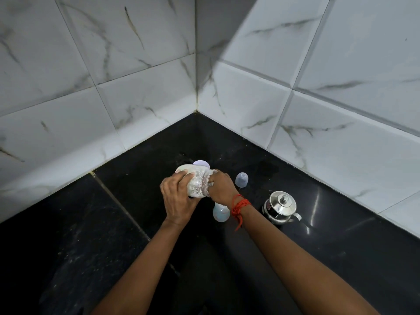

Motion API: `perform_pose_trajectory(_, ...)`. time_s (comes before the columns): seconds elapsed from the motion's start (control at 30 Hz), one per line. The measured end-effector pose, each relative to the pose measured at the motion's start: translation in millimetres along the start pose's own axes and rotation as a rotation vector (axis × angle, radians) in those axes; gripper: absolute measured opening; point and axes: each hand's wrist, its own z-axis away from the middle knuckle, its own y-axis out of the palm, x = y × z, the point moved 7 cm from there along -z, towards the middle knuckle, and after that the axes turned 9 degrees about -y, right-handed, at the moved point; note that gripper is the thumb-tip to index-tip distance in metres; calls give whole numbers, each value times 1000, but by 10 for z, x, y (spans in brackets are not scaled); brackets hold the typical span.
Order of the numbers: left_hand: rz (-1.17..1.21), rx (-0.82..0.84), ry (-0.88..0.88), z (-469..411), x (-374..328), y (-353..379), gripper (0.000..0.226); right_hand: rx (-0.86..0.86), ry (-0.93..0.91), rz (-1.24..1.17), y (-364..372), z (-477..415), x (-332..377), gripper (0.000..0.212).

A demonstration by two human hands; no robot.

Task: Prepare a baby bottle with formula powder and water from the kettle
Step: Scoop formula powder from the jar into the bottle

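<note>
My left hand [179, 198] grips a clear jar of white formula powder [195, 183], tipped on its side above the black counter [91, 235]. My right hand [221, 186] is at the jar's open mouth, its fingertips hidden by the rim. A red thread is tied round that wrist. Below the wrist the clear baby bottle [220, 213] stands on the counter, partly hidden. A small steel kettle [280, 206] with its lid on stands to the right. A translucent bottle cap [241, 179] sits behind my right hand.
A pale lavender lid [201, 163] shows just behind the jar. White marble-look tiled walls [318, 133] meet in a corner behind the counter. A seam [118, 201] runs across the counter on the left.
</note>
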Motion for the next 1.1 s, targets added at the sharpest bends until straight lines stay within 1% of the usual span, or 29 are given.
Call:
perform_pose_trajectory(0.13, 0, -22, -8, -28, -2, -7, 70, 6, 60, -84, 20, 5, -11, 27)
perform_pose_trajectory(0.2, 6, -19, -41, -24, 16, -7, 71, -44, 68, -142, -12, 18, -1, 26)
perform_pose_trajectory(0.3, 42, 40, -201, -25, 86, -1, 76, -146, 87, -354, -87, 46, 1, 17)
perform_pose_trajectory(0.37, 94, 96, -360, -36, 150, -7, 86, -208, 70, -408, -188, 61, 28, 9)
perform_pose_trajectory(0.43, 167, 158, -470, -63, 204, 3, 91, -317, 21, -354, -369, 91, 49, 2)
perform_pose_trajectory(0.47, 209, 186, -510, -72, 232, 6, 92, -367, -11, -296, -474, 117, 61, 2)
perform_pose_trajectory(0.57, 309, 257, -587, -76, 297, -13, 92, -438, -107, -156, -747, 205, 105, 4)
perform_pose_trajectory(0.67, 339, 300, -574, -90, 284, -28, 92, -382, -178, -40, -828, 244, 160, 5)
perform_pose_trajectory(0.83, 367, 343, -562, -128, 210, -33, 92, -336, -332, 142, -704, 251, 259, 12)
perform_pose_trajectory(0.9, 376, 357, -526, -173, 151, -65, 92, -341, -396, 251, -631, 236, 283, 9)
perform_pose_trajectory(1.0, 372, 365, -412, -317, 50, -134, 89, -304, -493, 434, -544, 251, 343, 12)
perform_pose_trajectory(1.03, 368, 360, -377, -374, 24, -155, 89, -326, -505, 463, -574, 281, 359, 12)
perform_pose_trajectory(1.1, 360, 346, -351, -463, 7, -172, 88, -433, -490, 447, -703, 356, 383, 7)
